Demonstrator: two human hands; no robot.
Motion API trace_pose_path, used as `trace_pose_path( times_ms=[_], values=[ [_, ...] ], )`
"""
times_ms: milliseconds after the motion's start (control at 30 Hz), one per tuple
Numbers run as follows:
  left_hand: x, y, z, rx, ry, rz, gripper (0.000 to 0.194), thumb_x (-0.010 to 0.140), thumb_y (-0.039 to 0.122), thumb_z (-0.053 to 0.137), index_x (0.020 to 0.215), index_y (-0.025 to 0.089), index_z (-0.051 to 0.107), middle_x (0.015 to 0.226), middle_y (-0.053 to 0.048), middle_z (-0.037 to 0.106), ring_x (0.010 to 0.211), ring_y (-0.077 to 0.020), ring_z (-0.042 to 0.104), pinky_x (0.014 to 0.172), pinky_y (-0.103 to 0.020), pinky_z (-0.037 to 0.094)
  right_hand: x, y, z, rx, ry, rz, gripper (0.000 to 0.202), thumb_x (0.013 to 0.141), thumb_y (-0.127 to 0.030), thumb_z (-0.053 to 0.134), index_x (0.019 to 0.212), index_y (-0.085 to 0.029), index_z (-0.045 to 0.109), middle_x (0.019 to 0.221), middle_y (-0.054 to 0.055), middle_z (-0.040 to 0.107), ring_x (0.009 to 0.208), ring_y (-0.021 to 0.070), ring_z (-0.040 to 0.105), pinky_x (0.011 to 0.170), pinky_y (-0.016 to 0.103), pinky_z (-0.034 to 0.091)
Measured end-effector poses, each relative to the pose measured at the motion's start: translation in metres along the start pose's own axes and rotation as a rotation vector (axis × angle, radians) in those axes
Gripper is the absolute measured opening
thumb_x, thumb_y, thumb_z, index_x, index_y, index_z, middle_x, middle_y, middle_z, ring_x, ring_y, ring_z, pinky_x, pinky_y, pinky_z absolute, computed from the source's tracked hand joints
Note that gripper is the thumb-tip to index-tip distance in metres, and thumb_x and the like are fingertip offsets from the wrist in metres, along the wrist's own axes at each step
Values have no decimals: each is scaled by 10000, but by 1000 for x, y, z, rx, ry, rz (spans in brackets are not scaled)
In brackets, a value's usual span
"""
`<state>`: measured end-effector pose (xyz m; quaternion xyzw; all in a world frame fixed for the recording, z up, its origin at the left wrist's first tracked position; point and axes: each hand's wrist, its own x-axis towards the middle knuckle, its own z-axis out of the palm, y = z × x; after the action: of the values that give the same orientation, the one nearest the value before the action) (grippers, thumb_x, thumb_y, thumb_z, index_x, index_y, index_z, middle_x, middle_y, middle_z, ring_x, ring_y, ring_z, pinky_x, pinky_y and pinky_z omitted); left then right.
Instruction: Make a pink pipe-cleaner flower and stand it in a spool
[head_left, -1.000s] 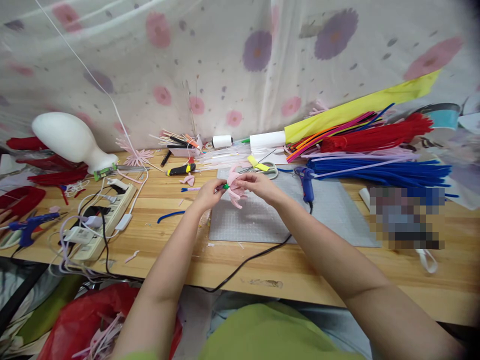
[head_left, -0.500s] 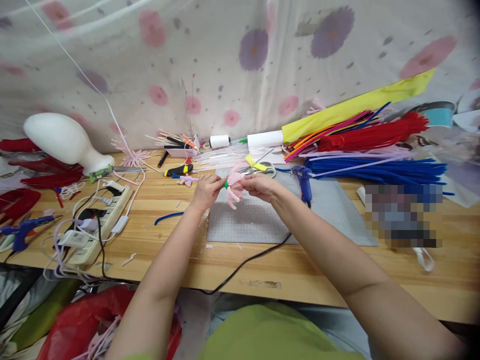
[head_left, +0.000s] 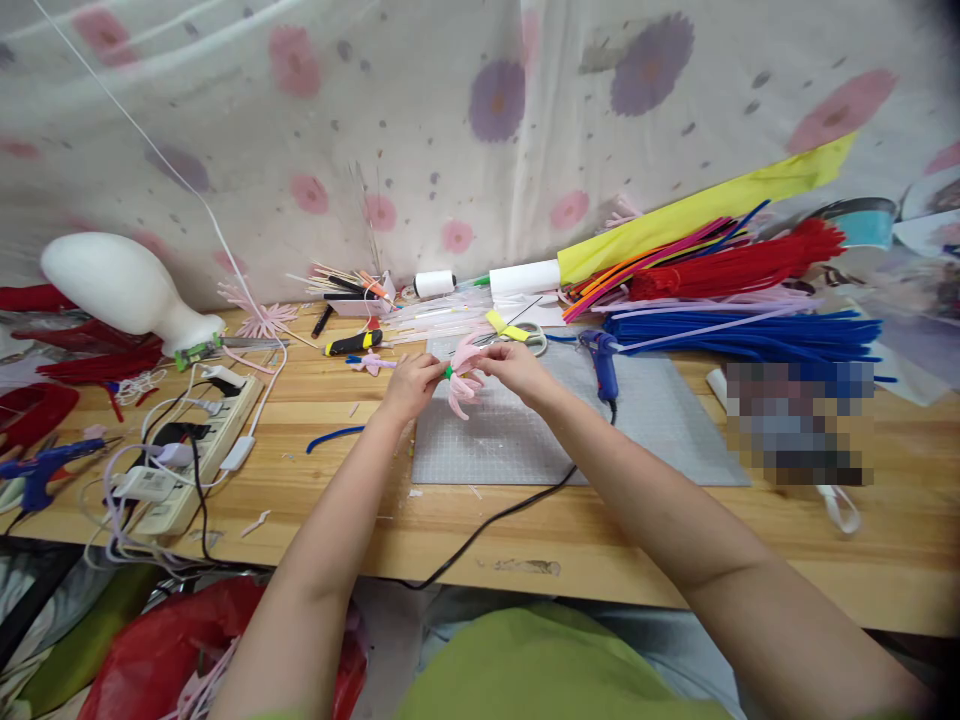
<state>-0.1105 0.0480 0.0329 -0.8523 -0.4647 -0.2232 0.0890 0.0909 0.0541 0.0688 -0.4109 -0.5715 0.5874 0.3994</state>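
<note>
A pink flower (head_left: 466, 384) with a green centre is held up over the left part of the grey cutting mat (head_left: 525, 440). My left hand (head_left: 414, 384) pinches it at its green base, fingers closed. From the other side, my right hand (head_left: 517, 369) has its fingers closed on the pink petals. Just behind the hands lie scissors (head_left: 537, 343) with a yellow strip (head_left: 505, 326) beside them. A blue glue gun (head_left: 602, 366) rests at the mat's back edge, right of my right hand.
At the left stand a power strip (head_left: 232, 412) with tangled cables and a white foam head (head_left: 112, 283). Blue stems (head_left: 750, 338) and red stems (head_left: 735, 270) lie back right. A black cable (head_left: 487, 524) crosses the table front.
The whole view has shifted slightly. My right hand's fingers have moved a little on the petals, and the flower is turned slightly. Both hands still hold it.
</note>
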Motion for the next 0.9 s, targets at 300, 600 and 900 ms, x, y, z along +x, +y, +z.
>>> trace_pose_path(
  times_ms=[300, 600, 900],
  values=[
    [-1, 2, 1, 28, 95, 28, 244, 845, 197, 446, 954, 208, 664, 820, -64, 639, 767, -186, 503, 661, -323, 323, 1, -2, -4, 292, -87, 185, 235, 551, -332, 668, 629, -140, 558, 446, -79, 376, 393, 21, 173, 415, 228, 59],
    [-5, -2, 13, 22, 175, 9, 230, 832, 198, 481, 962, 229, 669, 783, -54, 635, 767, -180, 512, 656, -316, 322, 4, -1, -2, 63, -31, 178, 129, 723, -229, 558, 646, -125, 562, 418, -71, 361, 382, 32, 240, 400, 209, 130],
    [-9, -4, 17, -274, 312, -266, 175, 774, 174, 515, 811, 195, 684, 782, -39, 618, 779, -163, 538, 723, -310, 398, -9, 11, -2, -63, -44, -206, 190, 706, -316, 600, 819, -169, 636, 838, 20, 633, 702, 100, 519, 631, 224, 391]
  ],
)
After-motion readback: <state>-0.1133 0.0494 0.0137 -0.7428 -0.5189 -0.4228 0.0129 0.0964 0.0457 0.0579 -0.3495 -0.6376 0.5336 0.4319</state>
